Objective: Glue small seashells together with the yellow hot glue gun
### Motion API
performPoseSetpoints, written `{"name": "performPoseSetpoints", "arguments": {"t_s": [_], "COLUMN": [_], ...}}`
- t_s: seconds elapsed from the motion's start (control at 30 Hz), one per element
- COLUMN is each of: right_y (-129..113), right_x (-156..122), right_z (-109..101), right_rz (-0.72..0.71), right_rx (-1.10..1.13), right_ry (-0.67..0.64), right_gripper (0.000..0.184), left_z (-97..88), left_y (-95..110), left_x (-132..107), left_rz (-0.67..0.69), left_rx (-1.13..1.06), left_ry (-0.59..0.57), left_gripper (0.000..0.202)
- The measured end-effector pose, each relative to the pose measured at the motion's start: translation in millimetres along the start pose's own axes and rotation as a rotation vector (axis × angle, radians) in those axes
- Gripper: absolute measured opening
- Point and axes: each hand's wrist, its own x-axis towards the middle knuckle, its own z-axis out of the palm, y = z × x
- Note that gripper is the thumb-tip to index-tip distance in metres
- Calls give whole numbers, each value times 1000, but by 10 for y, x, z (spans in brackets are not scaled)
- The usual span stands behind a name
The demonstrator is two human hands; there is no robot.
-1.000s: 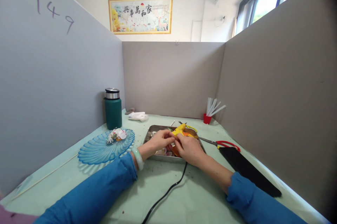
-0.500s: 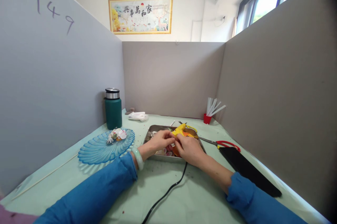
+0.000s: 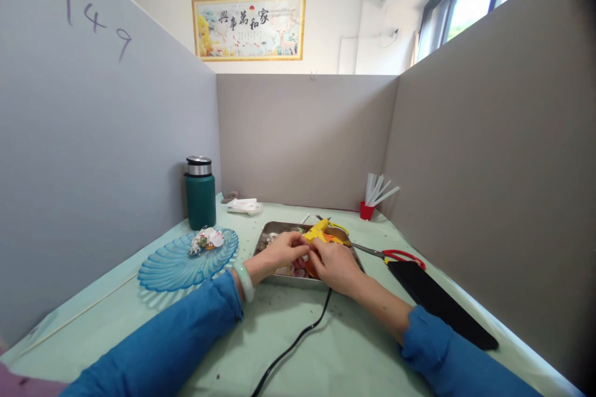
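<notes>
Over a metal tray (image 3: pixel 298 283) of shells, my left hand (image 3: pixel 286 249) and my right hand (image 3: pixel 336 263) meet with their fingertips close together. Both have curled, pinching fingers; whatever small thing lies between them is hidden. A yellow glue gun (image 3: pixel 317 230) rests in the tray just beyond my fingers, and a black cord (image 3: pixel 298 338) runs from the tray's near side toward me. Shells of white, orange and reddish tones (image 3: pixel 287 270) show partly beneath my hands. To the left, a blue scalloped glass plate (image 3: pixel 172 269) carries a small cluster of shells (image 3: pixel 208 239).
A green bottle (image 3: pixel 200 198) stands behind the plate. White glue sticks (image 3: pixel 377 189) stand in a red cup (image 3: pixel 367 210) at the back right. Red-handled scissors (image 3: pixel 404 255) and a black flat object (image 3: pixel 440 304) lie right of the tray. Grey partitions (image 3: pixel 307 136) enclose the table.
</notes>
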Motion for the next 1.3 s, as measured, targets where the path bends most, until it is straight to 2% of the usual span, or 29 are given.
{"name": "performPoseSetpoints", "arguments": {"t_s": [0.53,0.77,1.3], "right_y": [14,12,19], "right_x": [3,1,-2], "right_z": [18,20,32], "right_rz": [-16,-17,23], "right_rx": [-9,-14,8], "right_ry": [-17,-10,17], "right_gripper": [31,31,35], "left_z": [-19,-26,4], "left_y": [-88,-137,-49], "left_x": [40,66,36], "left_rz": [48,63,23], "left_rx": [179,167,4], "left_ry": [-1,9,33], "left_gripper": [26,26,19]}}
